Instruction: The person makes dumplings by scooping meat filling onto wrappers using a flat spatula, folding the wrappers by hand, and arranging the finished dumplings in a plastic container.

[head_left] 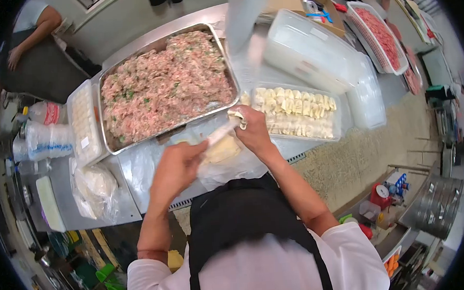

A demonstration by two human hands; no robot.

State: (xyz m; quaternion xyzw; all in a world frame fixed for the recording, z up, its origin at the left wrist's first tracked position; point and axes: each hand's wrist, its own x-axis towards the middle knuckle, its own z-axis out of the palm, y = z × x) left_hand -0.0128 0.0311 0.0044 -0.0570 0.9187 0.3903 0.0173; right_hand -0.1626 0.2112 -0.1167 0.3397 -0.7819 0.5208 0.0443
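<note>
My left hand (181, 163) is closed around the end of a pale, flat spreader (222, 133). The spreader's far end meets a dumpling wrapper (237, 118), which my right hand (253, 129) grips in curled fingers. Any filling inside the wrapper is hard to make out. Below my hands, a stack of pale wrappers (223, 150) lies on clear plastic. Just beyond stands a large metal tray (172, 124) heaped with minced meat (164, 85) flecked with green. To the right of my right hand, a clear container (338, 122) holds rows of folded dumplings (293, 103).
Clear plastic boxes (311, 50) stand at the back right, near a basket of red mince (379, 37). At left are a lidded white container (83, 122), bagged wrappers (94, 188) and bottles (44, 111). Other people (34, 45) stand across the table. A blurred pale shape (245, 16) crosses the top.
</note>
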